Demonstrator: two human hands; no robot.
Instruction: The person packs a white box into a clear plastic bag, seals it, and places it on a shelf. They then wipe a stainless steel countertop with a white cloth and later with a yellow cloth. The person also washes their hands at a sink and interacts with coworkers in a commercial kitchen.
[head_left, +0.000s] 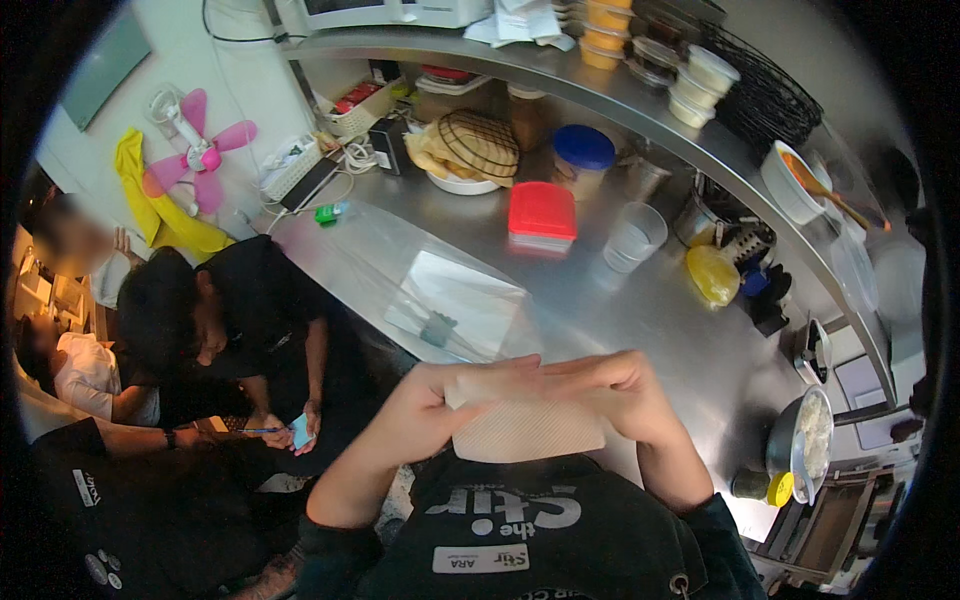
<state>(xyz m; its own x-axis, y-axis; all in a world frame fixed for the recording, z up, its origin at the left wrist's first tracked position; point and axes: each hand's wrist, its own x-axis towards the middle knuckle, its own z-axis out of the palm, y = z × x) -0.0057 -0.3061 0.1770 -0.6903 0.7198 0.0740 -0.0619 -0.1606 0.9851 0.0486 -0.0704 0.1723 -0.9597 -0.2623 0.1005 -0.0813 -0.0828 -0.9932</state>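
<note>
A beige, finely ribbed piece (529, 431), apparently a folded carton or box, is up close before my chest, above the steel counter's near edge. On its left side, my left hand (431, 401) grips it with the thumb along the near face. My right hand (611, 382) bends over its right and top edge, fingers pointing inward and blurred. The fingers of both hands nearly meet at the top. The far side of the piece is hidden. Behind it, a white sheet (457, 300) lies under clear plastic film (360, 262) on the steel counter (585, 300).
A red-lidded box (542, 217), a clear plastic cup (634, 236) and a blue-lidded tub (583, 157) stand beyond. A steel shelf (675, 127) overhangs. A bowl of rice (814, 431) stands right. Left, people crowd close; a hand holds a blue notepad (303, 431). A pink fan (202, 157) is wall-mounted.
</note>
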